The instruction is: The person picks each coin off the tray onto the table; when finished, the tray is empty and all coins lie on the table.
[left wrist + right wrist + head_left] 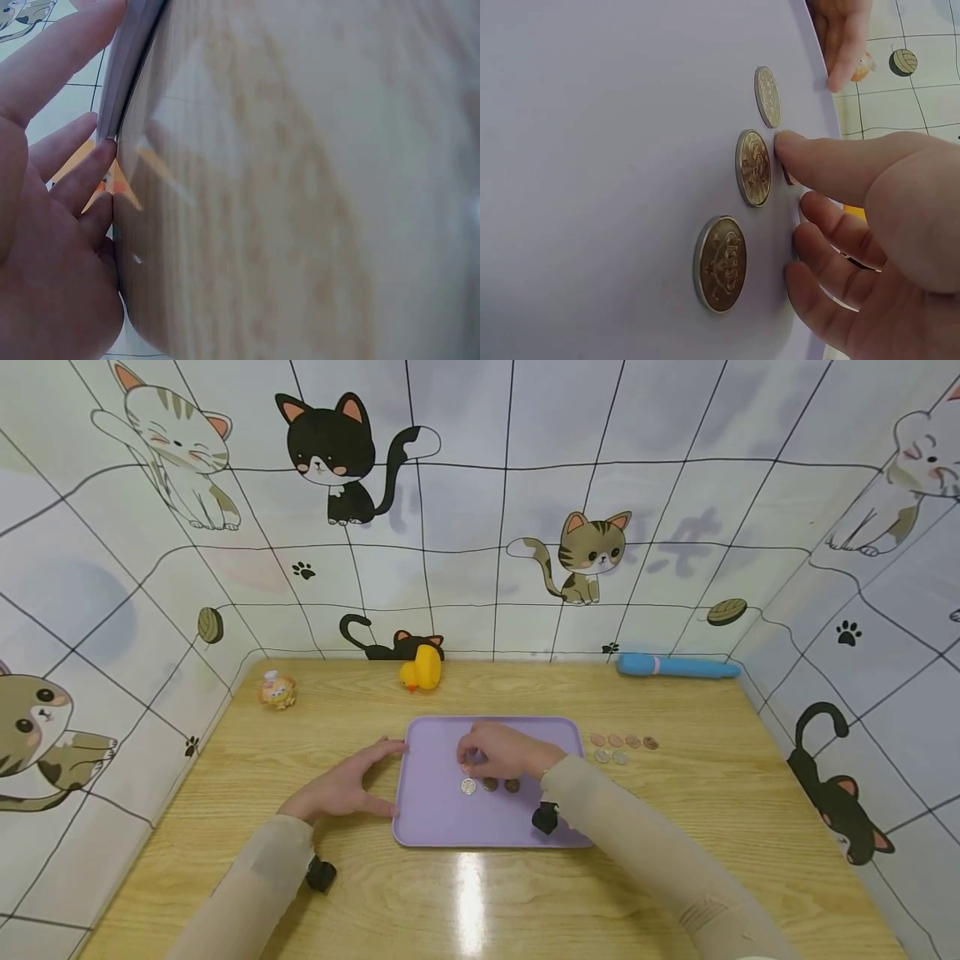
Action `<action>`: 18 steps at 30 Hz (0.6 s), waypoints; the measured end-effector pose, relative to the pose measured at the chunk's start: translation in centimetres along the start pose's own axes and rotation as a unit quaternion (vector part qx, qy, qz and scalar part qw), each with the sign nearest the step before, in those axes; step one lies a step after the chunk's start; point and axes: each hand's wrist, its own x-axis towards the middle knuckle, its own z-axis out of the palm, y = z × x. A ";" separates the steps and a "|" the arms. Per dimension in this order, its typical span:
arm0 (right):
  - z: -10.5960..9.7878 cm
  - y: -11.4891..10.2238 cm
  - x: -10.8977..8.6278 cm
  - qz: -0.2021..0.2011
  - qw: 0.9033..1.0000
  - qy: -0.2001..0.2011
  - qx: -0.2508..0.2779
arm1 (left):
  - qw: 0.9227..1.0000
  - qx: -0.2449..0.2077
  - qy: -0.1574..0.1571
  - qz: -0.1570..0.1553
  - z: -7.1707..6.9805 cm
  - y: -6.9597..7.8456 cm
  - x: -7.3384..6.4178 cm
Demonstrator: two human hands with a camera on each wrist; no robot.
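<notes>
My left hand point(341, 787) spreads its thumb and fingers along the left edge of a lavender tray point(438, 827), fingertips right at the rim. Over the middle of the tray, my right hand point(504, 752) is bent down with thumb and fingers around a copper coin point(789, 176), mostly hidden behind the thumb. Just in front of it, in a row on the tray, lie a silver coin point(468, 786) and two brownish coins with pale rims, one in the middle point(754, 169) and one nearer the wrist point(721, 264).
Right of the tray, several copper coins point(616, 740) form a row on the wooden table point(337, 902), with two silver coins point(602, 757) below. Along the back stand a small figurine point(277, 690), a yellow rubber duck point(422, 668) and a blue pen-shaped object point(678, 667). Cat-print walls enclose the table.
</notes>
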 end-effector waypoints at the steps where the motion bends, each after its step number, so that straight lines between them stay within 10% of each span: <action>1: 0.0 0.0 0.0 0.001 1.000 0.000 -0.001 | 1.000 0.000 -0.001 -0.002 0.0 0.1 0.0; 18: 0.1 -0.3 0.1 0.022 0.999 -0.016 -0.036 | 1.000 -0.007 -0.001 0.006 0.0 0.1 0.1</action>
